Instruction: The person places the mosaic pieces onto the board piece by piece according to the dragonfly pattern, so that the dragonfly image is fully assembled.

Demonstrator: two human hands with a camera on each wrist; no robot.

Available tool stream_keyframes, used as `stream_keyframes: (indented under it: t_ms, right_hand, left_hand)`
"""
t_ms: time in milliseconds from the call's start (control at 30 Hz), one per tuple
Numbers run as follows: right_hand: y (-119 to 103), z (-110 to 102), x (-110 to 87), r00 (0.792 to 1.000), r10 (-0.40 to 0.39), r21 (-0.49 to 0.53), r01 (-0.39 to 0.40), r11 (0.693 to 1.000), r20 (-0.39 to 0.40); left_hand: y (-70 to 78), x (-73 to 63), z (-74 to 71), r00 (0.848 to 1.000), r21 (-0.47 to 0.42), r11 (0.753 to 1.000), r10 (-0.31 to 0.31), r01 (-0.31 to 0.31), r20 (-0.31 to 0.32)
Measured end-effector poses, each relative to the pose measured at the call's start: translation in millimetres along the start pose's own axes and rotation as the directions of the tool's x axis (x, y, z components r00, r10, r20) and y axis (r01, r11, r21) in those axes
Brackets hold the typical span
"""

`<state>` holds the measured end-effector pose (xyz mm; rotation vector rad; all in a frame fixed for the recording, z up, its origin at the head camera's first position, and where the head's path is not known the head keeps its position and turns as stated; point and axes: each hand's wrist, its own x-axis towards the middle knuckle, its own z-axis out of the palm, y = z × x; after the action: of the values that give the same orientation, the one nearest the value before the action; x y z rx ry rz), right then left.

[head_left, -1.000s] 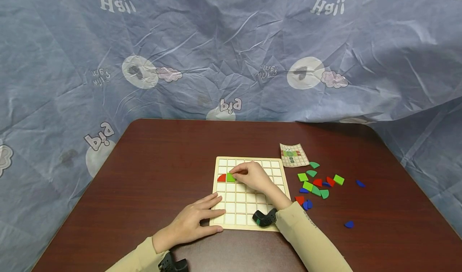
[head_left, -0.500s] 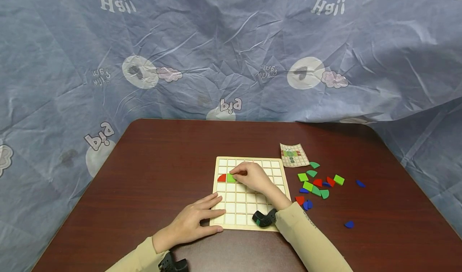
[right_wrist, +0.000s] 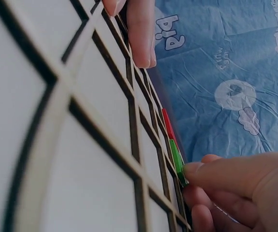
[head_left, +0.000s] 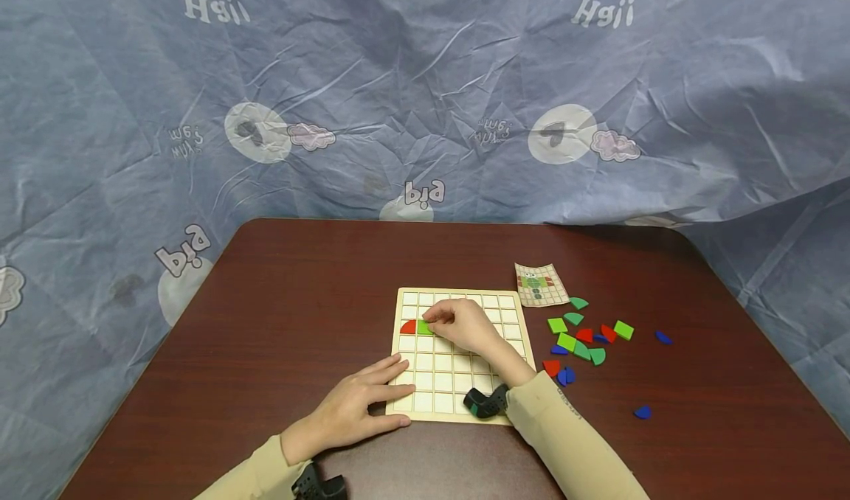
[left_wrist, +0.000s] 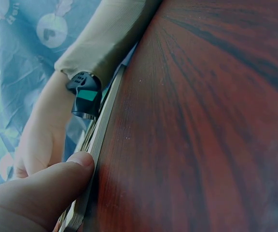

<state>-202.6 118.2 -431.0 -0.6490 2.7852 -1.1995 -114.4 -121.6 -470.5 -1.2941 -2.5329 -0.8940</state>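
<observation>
In the head view a square gridded wooden board [head_left: 443,402] lies on the table. My right hand [head_left: 467,324] reaches over it, thumb and fingers pinching the right edge of a light green square tile [head_left: 423,327]. That tile sits in the grid directly right of a red quarter-round tile [head_left: 408,327]. The right wrist view shows the thumb [right_wrist: 216,176] right at the green tile [right_wrist: 176,159], with the red tile [right_wrist: 168,123] beyond. My left hand [head_left: 361,404] lies with fingers spread on the board's left edge; its thumb [left_wrist: 76,166] rests along the near edge in the left wrist view.
A small pattern card [head_left: 541,286] lies off the board's top right corner. Right of the board are scattered green squares [head_left: 623,330], green quarter-rounds [head_left: 597,356], red pieces [head_left: 551,368] and blue pieces [head_left: 642,412]. A printed blue cloth [head_left: 425,116] hangs behind the table [head_left: 319,279].
</observation>
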Motion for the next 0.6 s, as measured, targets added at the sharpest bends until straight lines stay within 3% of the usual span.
stream_keyframes:
  t_ms: [233,600]
  right_hand:
    - [-5.5,-20.6,-1.5,1.000,-0.009,0.050,0.009,0.999,-0.003]
    - [10.1,-77.4,-10.8,0.999,0.031,0.185,-0.027,0.982,-0.021]
  left_hand:
    - [0.2,0.0,0.1,1.000,-0.011,1.000,-0.015,0.015,0.011]
    - [0.2,-0.2,0.0,1.000,-0.001,1.000,-0.014,0.014,0.008]
